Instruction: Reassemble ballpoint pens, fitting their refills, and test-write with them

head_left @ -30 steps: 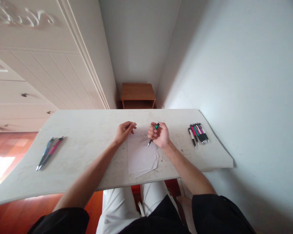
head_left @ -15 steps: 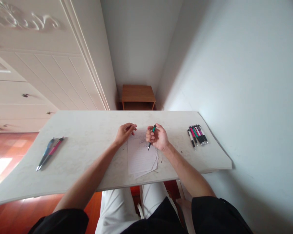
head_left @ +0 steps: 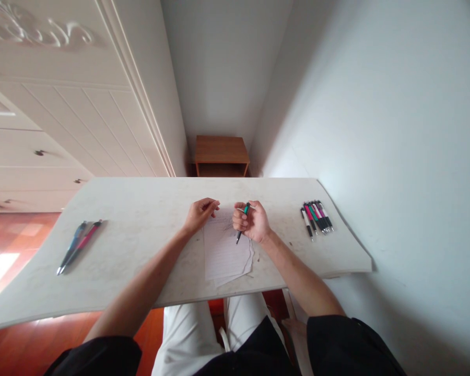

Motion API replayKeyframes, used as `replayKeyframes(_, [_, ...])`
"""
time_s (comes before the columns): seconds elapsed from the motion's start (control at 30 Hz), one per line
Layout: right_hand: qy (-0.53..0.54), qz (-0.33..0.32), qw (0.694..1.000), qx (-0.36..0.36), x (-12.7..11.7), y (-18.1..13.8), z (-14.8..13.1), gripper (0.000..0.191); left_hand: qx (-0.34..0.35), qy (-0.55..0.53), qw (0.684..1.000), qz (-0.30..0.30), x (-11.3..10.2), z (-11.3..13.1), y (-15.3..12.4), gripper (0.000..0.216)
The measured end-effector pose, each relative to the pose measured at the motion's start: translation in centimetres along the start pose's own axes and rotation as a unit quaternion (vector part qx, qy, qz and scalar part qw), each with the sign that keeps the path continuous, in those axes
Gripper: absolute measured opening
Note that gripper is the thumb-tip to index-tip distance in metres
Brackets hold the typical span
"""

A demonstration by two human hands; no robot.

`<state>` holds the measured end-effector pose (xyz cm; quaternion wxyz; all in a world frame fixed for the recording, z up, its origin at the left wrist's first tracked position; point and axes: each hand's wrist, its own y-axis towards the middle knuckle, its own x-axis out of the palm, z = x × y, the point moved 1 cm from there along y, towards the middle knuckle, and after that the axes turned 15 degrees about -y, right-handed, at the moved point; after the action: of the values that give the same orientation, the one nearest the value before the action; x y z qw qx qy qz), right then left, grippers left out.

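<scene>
My right hand (head_left: 254, 223) is closed around a green and black ballpoint pen (head_left: 246, 209), whose tip points down toward me. The thumb lies close to its top end. Below the pen are sheets of lined paper (head_left: 225, 256) with a scribbled patch near the top and a torn right edge. At the upper left corner of the paper rests my left hand (head_left: 202, 213), its fingers curled together and no object showing in them.
Several pens (head_left: 317, 216) lie side by side on the right of the white table (head_left: 141, 209). Two larger pens, one blue (head_left: 73, 245) and one pink (head_left: 85, 241), lie on the left. Cabinets (head_left: 82, 115) border the left, a wall the right. A wooden stand (head_left: 222, 150) is behind.
The pen in my right hand has dropped very slightly, and the forefinger has loosened and lifted a little from it. My left hand stays where it was.
</scene>
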<state>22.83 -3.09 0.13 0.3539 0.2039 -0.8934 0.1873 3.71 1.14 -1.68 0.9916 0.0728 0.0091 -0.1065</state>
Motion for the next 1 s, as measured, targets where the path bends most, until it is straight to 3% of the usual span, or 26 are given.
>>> replayKeyframes(1.0, [0.012, 0.013, 0.998, -0.066, -0.37, -0.15, 0.0, 0.031, 0.007, 0.024, 1.0, 0.002, -0.06, -0.02, -0.21, 0.034])
